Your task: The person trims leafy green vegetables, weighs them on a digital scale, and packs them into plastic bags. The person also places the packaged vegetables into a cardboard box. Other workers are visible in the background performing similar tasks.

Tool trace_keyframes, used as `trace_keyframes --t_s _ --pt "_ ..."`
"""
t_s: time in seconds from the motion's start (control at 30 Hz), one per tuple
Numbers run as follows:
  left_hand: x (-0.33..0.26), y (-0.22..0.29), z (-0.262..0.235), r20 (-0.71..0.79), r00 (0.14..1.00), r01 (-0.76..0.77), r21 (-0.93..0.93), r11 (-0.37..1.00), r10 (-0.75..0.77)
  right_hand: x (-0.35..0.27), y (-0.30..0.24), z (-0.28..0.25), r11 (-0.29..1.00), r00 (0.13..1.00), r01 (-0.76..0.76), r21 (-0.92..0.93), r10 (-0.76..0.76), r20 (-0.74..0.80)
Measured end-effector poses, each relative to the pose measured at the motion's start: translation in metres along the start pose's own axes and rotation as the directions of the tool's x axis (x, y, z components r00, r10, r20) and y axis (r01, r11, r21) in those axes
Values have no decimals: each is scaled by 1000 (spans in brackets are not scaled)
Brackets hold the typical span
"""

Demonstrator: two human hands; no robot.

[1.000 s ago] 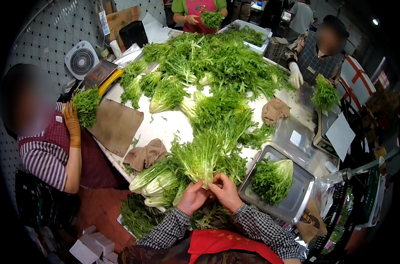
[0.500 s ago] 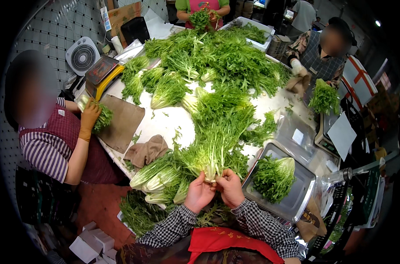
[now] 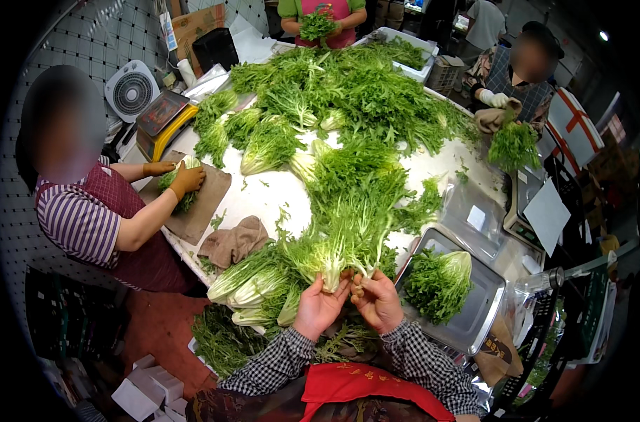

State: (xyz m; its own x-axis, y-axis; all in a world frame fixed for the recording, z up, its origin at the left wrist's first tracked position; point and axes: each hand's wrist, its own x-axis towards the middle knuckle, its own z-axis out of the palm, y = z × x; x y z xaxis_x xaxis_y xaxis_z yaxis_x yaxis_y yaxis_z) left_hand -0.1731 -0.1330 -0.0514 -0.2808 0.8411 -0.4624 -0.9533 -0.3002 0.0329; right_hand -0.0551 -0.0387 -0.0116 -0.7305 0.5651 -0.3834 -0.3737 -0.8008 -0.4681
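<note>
A head of curly endive rests with its pale root end in my left hand, the fingers curled under the base. My right hand pinches the white ends of a few endive stalks just right of the head; their leaves spread away from me over the other greens. Left of my hands lie several trimmed endive heads at the table's near edge. One more endive head sits to my right on a metal tray.
A large heap of endive covers the far table. A brown cloth lies left. Two scales stand at the sides. One co-worker at left handles endive on a brown mat; others stand at the far side and right.
My right hand has moved slightly right, parting some stalks from the head in my left hand. The left co-worker has brought both hands and the endive onto the mat. The right co-worker's hands shifted.
</note>
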Motion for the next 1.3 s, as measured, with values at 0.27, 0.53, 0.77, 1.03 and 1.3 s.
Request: trace_keyframes --t_s 0.27,0.53,0.77,1.03,1.3 --pt "-9 0 -15 85 996 -57 471 880 20 0 20 9 849 996 -32 -527 -19 -92" --pt "-10 3 -11 146 987 26 231 973 -61 3 22 2 888 994 -29 -460 -23 -107" --pt "-12 13 -4 102 995 -1 188 982 -19 10 -8 2 985 986 165 -58 -166 -15" --pt "-24 18 -6 188 982 -121 494 861 30 5 -4 16 423 938 296 -856 -296 178" --pt "-32 11 -2 168 970 -241 745 622 176 1 -1 24 139 937 206 -969 -315 154"
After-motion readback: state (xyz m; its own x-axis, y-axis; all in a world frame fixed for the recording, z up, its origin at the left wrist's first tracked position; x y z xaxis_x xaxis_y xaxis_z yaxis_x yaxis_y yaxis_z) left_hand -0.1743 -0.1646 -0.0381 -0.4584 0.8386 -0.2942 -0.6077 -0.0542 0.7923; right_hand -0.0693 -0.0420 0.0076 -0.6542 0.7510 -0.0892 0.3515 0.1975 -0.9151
